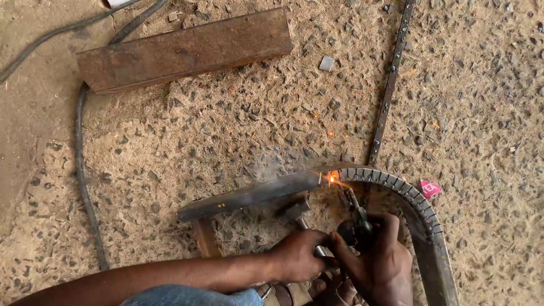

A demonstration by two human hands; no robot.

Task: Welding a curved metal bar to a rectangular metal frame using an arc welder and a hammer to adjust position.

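Note:
My right hand (pixel 381 262) grips a welding electrode holder (pixel 358 226) whose rod (pixel 344 195) reaches up to a glowing orange spark (pixel 332 179). The spark sits where a flat dark steel bar (pixel 249 196) meets a curved, notched steel strip (pixel 422 215). My left hand (pixel 297 255) is closed around a thin metal rod or handle (pixel 320 249) just left of the right hand. A little smoke rises above the joint. My left forearm comes in from the lower left.
A rusty steel channel piece (pixel 184 50) lies at the upper left on the gravelly ground. A black cable (pixel 82 170) curves down the left side. A thin perforated metal strip (pixel 390 82) runs from the top toward the joint. A pink scrap (pixel 430 188) lies to the right.

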